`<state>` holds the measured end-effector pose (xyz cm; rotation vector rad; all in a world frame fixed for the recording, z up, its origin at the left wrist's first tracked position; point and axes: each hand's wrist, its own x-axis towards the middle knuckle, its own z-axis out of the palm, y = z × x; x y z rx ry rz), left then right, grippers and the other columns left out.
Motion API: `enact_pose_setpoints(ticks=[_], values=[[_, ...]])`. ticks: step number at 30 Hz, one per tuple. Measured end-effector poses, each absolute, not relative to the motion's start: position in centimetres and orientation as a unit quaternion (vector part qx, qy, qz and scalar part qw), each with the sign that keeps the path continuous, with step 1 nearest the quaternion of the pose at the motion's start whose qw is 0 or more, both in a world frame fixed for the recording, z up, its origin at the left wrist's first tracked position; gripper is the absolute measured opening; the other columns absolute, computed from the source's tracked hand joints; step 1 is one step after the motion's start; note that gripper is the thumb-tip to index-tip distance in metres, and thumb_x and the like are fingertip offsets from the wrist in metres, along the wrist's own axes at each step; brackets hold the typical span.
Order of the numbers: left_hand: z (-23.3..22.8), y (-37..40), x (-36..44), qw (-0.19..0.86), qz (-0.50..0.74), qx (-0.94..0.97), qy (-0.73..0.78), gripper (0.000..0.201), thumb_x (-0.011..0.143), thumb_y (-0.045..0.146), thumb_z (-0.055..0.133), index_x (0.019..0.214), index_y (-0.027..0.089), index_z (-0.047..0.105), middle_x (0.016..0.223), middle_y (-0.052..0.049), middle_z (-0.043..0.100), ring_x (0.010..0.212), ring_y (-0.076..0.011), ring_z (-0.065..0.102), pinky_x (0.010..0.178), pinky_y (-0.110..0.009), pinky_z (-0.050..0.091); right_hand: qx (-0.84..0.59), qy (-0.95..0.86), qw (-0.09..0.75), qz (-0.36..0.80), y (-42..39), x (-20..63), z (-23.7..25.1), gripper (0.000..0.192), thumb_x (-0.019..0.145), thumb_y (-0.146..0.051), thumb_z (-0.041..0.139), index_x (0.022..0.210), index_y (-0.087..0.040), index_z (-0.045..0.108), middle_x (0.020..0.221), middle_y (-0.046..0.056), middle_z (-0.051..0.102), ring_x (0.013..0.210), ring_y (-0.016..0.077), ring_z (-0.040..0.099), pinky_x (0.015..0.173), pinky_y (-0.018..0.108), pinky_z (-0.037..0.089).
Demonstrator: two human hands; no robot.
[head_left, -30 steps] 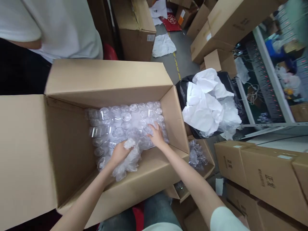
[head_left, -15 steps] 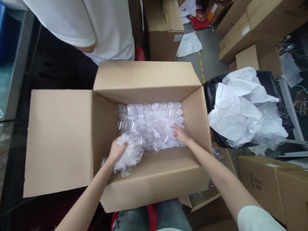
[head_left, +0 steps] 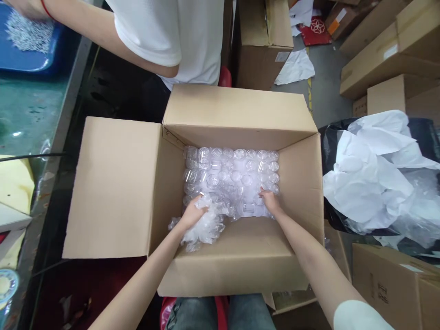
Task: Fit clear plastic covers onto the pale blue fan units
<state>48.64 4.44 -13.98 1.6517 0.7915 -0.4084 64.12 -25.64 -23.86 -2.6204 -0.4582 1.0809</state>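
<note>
My left hand is closed on a crumpled clear plastic bag, bunched over the near left part of an open cardboard box. Inside the box, clear plastic containers lie in rows on a whitish layer, with several looser ones near the middle. My right hand reaches into the right side of the box. Its fingers are drawn together on a clear plastic container at the right end of the rows; the fingertips are partly hidden. The bag covers some of the containers at the near left.
A person in a white shirt stands beyond the box. On the left is a green-topped table with a blue tray. At right stand a black-lined bin with white paper and a cardboard carton.
The view has swung left, bringing more of the table and blue tray in. My right fingers, spread before, have drawn together. The loose containers in the middle lie differently. My left hand keeps the bag.
</note>
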Motion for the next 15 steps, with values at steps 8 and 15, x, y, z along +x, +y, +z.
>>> enact_pose_setpoints(ticks=[8,15], values=[[-12.4,3.4,49.3,0.635,-0.207,0.701,0.251,0.056,0.066,0.025,0.065,0.121,0.018,0.053,0.102,-0.006,0.068,0.086,-0.0201,0.066,0.079,-0.031,0.052,-0.904,-0.180,0.183,0.342,-22.1,64.1,-21.1,0.020,0.095,-0.029,0.058,0.107,-0.013,0.062,0.106,0.007,0.065,0.094,0.0197,0.064,0.084,0.041,0.054],[-13.2,-0.8,53.1,0.600,-0.247,0.745,0.155,0.026,0.066,0.025,0.077,0.089,0.015,0.069,0.089,-0.004,0.071,0.088,-0.0204,0.066,0.087,-0.035,0.050,-0.797,-0.361,0.289,0.388,-17.6,60.9,-15.7,0.012,0.092,-0.025,0.061,0.090,-0.014,0.066,0.094,0.003,0.068,0.087,0.0162,0.065,0.083,0.036,0.054]])
